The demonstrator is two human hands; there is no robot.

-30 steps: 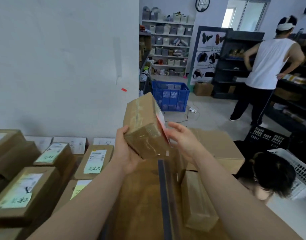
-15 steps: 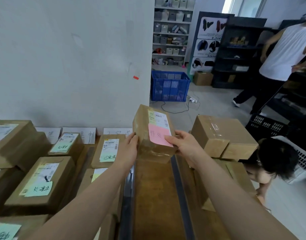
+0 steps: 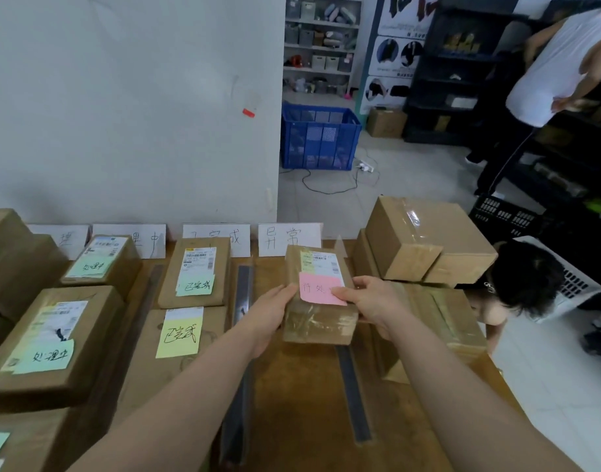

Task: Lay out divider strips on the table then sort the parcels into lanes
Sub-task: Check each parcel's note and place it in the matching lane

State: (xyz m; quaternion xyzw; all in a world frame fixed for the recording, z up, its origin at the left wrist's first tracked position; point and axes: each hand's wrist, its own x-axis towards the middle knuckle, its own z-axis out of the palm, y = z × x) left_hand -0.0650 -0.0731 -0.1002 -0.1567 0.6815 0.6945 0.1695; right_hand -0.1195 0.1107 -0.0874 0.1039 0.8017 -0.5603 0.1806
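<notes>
Left hand (image 3: 270, 311) and right hand (image 3: 370, 301) clasp the parcel (image 3: 321, 321) by its sides; stiff cardboard, slick tape, probably light; side edges grip best.

The parcel (image 3: 317, 301), raised and tilted a second ago, is now level and low (pink note (image 3: 321, 290) facing up) between the left hand (image 3: 268, 315) and right hand (image 3: 374, 304).
</notes>
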